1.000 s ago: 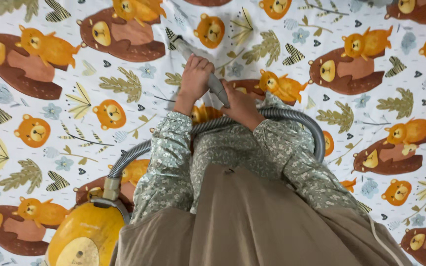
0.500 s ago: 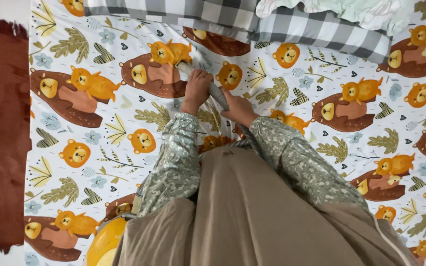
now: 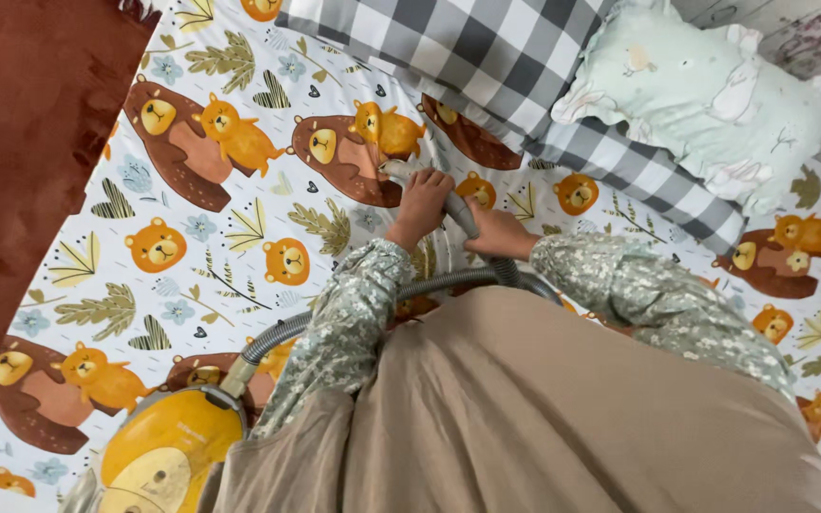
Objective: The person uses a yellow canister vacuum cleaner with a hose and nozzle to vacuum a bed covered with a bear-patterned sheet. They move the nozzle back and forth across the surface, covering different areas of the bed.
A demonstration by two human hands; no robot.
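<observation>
Both hands (image 3: 458, 214) around vacuum nozzle (image 3: 399, 171), tip beyond knuckles.

A bedroom in a home, most likely a child's sleeping area

A white cotton bed sheet printed with brown and orange bears, leaves and small flowers (image 3: 239, 237) covers the whole bed; at its head lie a grey-and-white checked fabric pillow (image 3: 486, 57) and, overlapping it, a pale mint frilled cushion with small animal drawings (image 3: 715, 95); a dark rust-red plush rug (image 3: 21, 142) lies along the sheet's edge; whitish wooden planks (image 3: 810, 28) show in the far corner; a round yellow canister vacuum cleaner (image 3: 168, 451) with a grey ribbed hose (image 3: 353, 304) sits on the sheet, a household appliance; soft bedding and nursery prints mark a domestic room.
</observation>
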